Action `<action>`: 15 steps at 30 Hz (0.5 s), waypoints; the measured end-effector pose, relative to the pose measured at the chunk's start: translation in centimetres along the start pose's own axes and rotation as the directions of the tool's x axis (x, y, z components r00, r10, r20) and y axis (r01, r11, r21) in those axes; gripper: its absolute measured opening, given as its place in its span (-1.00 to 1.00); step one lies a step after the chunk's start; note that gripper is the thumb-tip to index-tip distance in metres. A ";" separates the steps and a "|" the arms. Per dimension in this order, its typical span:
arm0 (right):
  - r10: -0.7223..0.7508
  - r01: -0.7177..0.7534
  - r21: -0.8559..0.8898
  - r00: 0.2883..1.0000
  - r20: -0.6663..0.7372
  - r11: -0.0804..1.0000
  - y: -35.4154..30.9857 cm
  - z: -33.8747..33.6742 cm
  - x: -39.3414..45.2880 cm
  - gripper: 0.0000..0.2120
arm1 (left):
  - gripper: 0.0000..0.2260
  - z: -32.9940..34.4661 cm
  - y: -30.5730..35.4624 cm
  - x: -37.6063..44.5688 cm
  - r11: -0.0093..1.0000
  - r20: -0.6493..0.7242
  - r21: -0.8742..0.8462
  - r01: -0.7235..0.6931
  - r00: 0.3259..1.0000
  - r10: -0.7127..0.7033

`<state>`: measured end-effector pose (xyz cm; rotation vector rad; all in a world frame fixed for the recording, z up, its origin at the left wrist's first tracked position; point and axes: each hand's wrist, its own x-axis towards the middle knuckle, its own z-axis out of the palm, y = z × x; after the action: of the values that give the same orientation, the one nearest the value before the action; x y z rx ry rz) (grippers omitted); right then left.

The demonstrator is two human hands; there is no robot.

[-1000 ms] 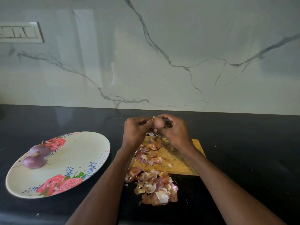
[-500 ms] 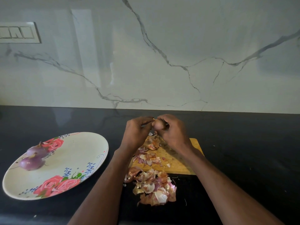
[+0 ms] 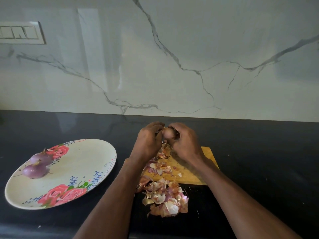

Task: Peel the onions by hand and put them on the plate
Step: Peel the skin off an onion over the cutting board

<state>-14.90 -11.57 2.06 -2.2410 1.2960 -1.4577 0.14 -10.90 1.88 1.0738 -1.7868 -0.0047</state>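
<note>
A small pinkish onion (image 3: 168, 132) is held above the far end of the wooden cutting board (image 3: 206, 153). My left hand (image 3: 149, 141) and my right hand (image 3: 184, 144) both curl their fingers round it from either side, so most of it is hidden. On the left stands a white plate (image 3: 82, 163) with red rose prints. Two peeled purple onions (image 3: 35, 170) (image 3: 40, 158) lie side by side at its left edge.
Loose onion skins lie on the board (image 3: 162, 167) and in a heap (image 3: 165, 198) on the black counter in front of it. The marble wall rises behind the counter, with a switch panel (image 3: 20, 32) at the upper left.
Both hands have stayed on the onion above the board, with the fingers shifting slightly round it. The plate and the skins have not moved.
</note>
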 end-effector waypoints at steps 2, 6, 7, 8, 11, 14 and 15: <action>0.022 -0.023 0.035 1.000 0.005 0.999 -0.1 0.0 0.0 -0.73 | -0.85 -0.1 -0.1 0.0 1.000 -0.021 -0.005 0.007 1.000 -0.007; 0.035 -0.034 0.095 0.999 -0.005 0.995 -0.3 -0.2 0.0 -0.73 | -0.84 -0.2 -0.2 0.2 0.996 -0.077 -0.046 0.073 0.994 -0.076; 0.038 -0.037 0.102 0.999 -0.011 0.994 -0.4 -0.2 0.0 -0.73 | -0.84 -0.2 -0.2 0.3 0.991 -0.083 -0.083 0.100 0.991 -0.107; 0.041 -0.038 0.107 0.999 -0.018 0.993 -0.3 -0.2 0.0 -0.72 | -0.84 -0.2 -0.2 0.4 0.982 -0.082 -0.137 0.132 0.986 -0.144; 0.043 -0.040 0.113 0.999 -0.022 0.993 -0.1 -0.4 0.1 -0.72 | -0.85 -0.5 0.0 0.5 0.929 -0.046 -0.299 0.217 0.969 -0.241; 0.030 -0.028 0.079 0.999 -0.032 0.997 0.2 -0.3 0.3 -0.73 | -0.86 -0.7 0.3 0.4 0.913 0.012 -0.335 0.234 0.970 -0.244; 0.022 -0.020 0.059 0.999 -0.037 0.998 0.4 -0.2 0.3 -0.74 | -0.85 -0.6 0.5 0.4 0.916 0.023 -0.328 0.230 0.972 -0.236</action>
<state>-15.25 -11.94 2.17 -2.1663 1.2665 -1.5173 0.28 -10.59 2.70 1.0299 -1.5628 -0.4248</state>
